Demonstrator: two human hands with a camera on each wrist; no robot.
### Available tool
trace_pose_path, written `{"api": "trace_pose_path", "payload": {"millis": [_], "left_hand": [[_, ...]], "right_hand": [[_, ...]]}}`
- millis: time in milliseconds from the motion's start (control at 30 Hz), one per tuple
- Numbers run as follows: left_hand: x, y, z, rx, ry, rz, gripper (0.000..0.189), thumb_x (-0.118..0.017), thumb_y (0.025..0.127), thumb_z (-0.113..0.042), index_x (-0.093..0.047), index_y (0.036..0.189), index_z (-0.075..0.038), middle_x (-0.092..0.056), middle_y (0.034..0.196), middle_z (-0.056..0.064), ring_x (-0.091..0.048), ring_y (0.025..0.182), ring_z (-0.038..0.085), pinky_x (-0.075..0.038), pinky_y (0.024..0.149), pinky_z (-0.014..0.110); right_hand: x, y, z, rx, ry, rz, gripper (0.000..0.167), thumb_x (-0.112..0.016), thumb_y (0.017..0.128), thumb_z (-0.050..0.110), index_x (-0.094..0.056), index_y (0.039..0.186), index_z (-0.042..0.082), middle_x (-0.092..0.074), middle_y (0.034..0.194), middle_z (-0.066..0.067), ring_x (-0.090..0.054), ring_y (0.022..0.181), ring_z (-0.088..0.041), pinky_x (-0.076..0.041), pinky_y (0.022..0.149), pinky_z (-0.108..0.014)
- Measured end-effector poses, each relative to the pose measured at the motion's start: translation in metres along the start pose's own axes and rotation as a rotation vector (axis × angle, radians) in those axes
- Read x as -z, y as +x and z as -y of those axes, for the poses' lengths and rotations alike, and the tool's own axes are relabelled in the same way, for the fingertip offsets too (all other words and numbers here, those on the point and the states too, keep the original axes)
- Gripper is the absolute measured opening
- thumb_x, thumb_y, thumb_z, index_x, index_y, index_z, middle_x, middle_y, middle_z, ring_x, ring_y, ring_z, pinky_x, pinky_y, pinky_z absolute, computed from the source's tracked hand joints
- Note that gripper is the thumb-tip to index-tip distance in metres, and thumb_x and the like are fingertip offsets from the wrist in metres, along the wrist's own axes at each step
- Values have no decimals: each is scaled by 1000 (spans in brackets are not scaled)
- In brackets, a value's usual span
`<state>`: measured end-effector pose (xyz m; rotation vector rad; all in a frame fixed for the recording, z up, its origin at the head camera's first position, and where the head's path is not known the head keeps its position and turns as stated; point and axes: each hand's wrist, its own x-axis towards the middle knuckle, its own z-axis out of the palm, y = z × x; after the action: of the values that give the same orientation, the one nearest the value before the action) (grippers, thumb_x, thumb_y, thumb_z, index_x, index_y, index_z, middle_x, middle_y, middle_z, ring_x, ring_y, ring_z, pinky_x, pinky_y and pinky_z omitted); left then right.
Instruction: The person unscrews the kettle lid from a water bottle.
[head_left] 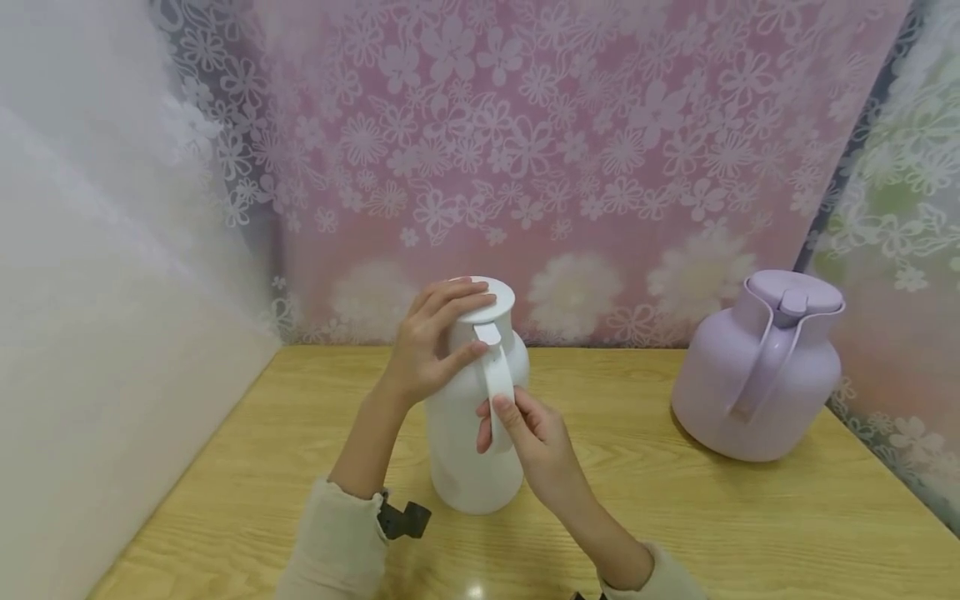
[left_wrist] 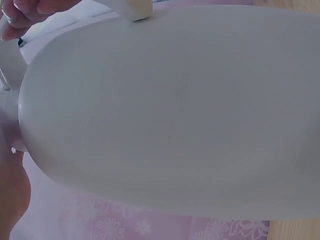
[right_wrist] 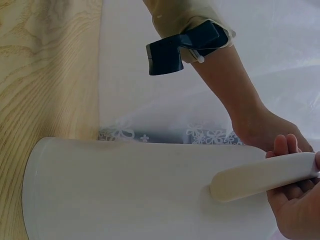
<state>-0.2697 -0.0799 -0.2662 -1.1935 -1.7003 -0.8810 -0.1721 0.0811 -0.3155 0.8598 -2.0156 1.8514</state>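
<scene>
A white vacuum jug (head_left: pixel 472 450) stands upright on the table, its round lid (head_left: pixel 498 308) on top and its handle (head_left: pixel 497 375) towards me. My left hand (head_left: pixel 431 342) rests on the lid and the neck, fingers laid fairly straight across the top. Its thumb reaches towards the small lever (head_left: pixel 487 334) above the handle. My right hand (head_left: pixel 536 433) grips the handle, thumb in front and fingers behind it. In the left wrist view, the jug's pale body (left_wrist: pixel 170 120) fills most of the picture. The right wrist view shows the handle (right_wrist: pixel 260 177) close up.
A lilac vacuum jug (head_left: pixel 757 383) with its lid on stands to the right on the wood-grain table (head_left: pixel 615 533). Behind the table hangs a pink flowered curtain (head_left: pixel 525 167). A pale wall (head_left: pixel 112 292) runs along the left. A black camera mount (head_left: pixel 403 518) sits on my left wrist.
</scene>
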Motion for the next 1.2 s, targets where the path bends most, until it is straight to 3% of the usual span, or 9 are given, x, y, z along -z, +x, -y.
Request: {"api": "trace_pose_path", "payload": {"millis": [333, 867, 1200], "left_hand": [[3, 1, 0, 25, -19, 49, 50, -49, 90, -52, -61, 116, -11, -54, 125, 4, -40, 121, 21, -29, 100, 39], [5, 4, 4, 34, -94, 30, 51, -57, 83, -52, -64, 109, -8, -57, 118, 7, -43, 113, 27, -33, 95, 42], [5, 9, 5, 25, -65, 21, 54, -56, 80, -56, -66, 104, -8, -60, 112, 6, -46, 104, 25, -35, 89, 40]], "right_hand": [[0, -1, 1, -27, -17, 1, 24, -36, 101, 13, -57, 93, 3, -61, 69, -6, -58, 69, -22, -46, 71, -34], [-1, 0, 2, -44, -67, -17, 23, -39, 100, 15, -57, 90, 5, -61, 67, -5, -57, 71, -20, -45, 69, -36], [-2, 0, 3, -69, -100, -24, 23, -39, 100, 17, -59, 92, 7, -62, 68, -2, -57, 71, -19, -44, 68, -37]]}}
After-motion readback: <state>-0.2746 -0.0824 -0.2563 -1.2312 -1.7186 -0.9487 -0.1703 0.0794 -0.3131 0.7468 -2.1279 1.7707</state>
